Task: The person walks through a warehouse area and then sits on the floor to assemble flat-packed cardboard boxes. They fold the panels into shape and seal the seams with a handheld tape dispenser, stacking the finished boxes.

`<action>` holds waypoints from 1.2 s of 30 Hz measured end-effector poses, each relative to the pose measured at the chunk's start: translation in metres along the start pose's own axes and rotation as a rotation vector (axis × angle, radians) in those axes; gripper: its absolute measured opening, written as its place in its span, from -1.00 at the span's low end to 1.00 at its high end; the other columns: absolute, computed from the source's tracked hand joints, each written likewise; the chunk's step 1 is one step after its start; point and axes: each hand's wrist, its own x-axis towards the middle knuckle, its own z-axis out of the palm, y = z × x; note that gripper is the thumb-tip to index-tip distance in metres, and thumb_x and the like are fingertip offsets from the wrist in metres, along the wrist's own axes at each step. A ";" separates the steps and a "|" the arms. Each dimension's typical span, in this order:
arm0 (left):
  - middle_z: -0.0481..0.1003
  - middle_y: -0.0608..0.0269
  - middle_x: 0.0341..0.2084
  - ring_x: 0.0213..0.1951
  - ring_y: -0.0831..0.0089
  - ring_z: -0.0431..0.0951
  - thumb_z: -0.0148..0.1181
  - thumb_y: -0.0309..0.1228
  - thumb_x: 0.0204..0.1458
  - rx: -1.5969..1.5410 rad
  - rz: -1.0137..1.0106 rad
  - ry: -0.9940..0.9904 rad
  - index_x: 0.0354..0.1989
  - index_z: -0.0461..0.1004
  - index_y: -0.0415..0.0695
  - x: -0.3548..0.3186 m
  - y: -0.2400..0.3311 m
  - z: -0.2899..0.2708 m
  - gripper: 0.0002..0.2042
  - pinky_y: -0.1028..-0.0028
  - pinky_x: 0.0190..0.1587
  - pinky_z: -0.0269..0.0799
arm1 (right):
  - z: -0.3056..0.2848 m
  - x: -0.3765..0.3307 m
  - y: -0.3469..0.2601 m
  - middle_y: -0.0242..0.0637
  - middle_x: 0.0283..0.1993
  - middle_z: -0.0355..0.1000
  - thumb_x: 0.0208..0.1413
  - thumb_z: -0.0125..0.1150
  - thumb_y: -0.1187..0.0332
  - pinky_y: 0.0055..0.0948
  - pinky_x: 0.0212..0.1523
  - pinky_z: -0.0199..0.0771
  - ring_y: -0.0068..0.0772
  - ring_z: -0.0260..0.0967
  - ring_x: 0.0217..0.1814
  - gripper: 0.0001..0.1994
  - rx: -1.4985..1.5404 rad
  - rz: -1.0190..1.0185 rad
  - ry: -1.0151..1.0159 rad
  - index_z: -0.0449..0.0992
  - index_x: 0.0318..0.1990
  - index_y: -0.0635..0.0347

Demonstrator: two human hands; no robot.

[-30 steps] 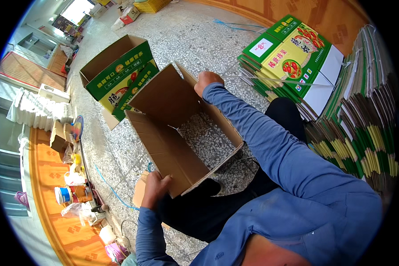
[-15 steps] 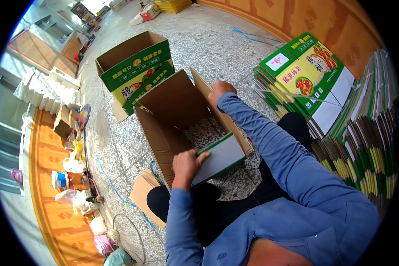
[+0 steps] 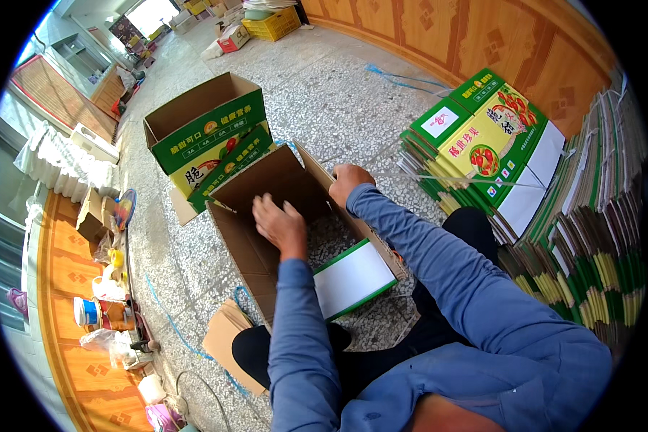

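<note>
An opened-out cardboard box [image 3: 246,263], brown inside, stands on the floor in front of me between my knees. Its near flap [image 3: 356,279], white with a green edge, is folded inward, and speckled floor shows through the gap beyond. My left hand [image 3: 279,225] is inside the box's opening with fingers outstretched, by the brown far flap [image 3: 266,180]; whether the fingertips touch it I cannot tell. At the top edge of the right wall, my right hand [image 3: 351,183] is closed around the cardboard.
A green-and-yellow printed box [image 3: 209,137] stands open-topped beyond mine. On the right are a strapped bundle of flat cartons [image 3: 475,144] and a tall stack of folded cartons [image 3: 583,245]. Brown cardboard pieces [image 3: 227,338] lie by my left knee, near blue strapping [image 3: 169,313].
My left hand has let go of the near white flap and moved forward into the box toward the far flap. My right hand stays on the right wall's edge.
</note>
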 end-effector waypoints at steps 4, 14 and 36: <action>0.33 0.05 0.09 0.17 0.08 0.25 0.23 -0.40 -0.11 0.094 0.059 0.120 0.05 0.36 -0.17 0.084 0.000 -0.005 -0.53 0.09 0.14 0.16 | 0.000 0.003 0.003 -0.02 -0.08 0.48 -0.05 0.05 0.36 -0.18 0.03 0.42 0.01 0.43 -0.01 -0.70 0.013 -0.014 0.023 0.52 -0.12 0.14; 0.38 -0.14 -0.01 0.06 -0.13 0.33 0.11 -0.55 -0.24 -0.016 0.169 -0.280 -0.08 0.50 -0.17 -0.013 -0.037 0.035 -0.58 0.12 0.18 0.19 | 0.049 -0.002 -0.011 0.03 -0.04 0.41 -0.02 0.11 0.22 -0.17 0.02 0.42 0.09 0.41 -0.02 -0.67 0.124 -0.121 0.133 0.50 -0.12 0.20; 0.50 0.08 -0.14 -0.13 0.17 0.49 0.00 -0.08 0.15 -1.001 -0.225 -0.507 -0.04 0.42 -0.20 0.096 -0.152 0.039 -0.58 0.31 -0.05 0.37 | 0.116 -0.014 0.029 -0.03 0.32 0.06 0.15 0.00 0.00 -0.14 0.29 0.12 0.05 -0.08 0.36 -0.45 -0.052 -0.507 0.081 0.27 0.23 0.07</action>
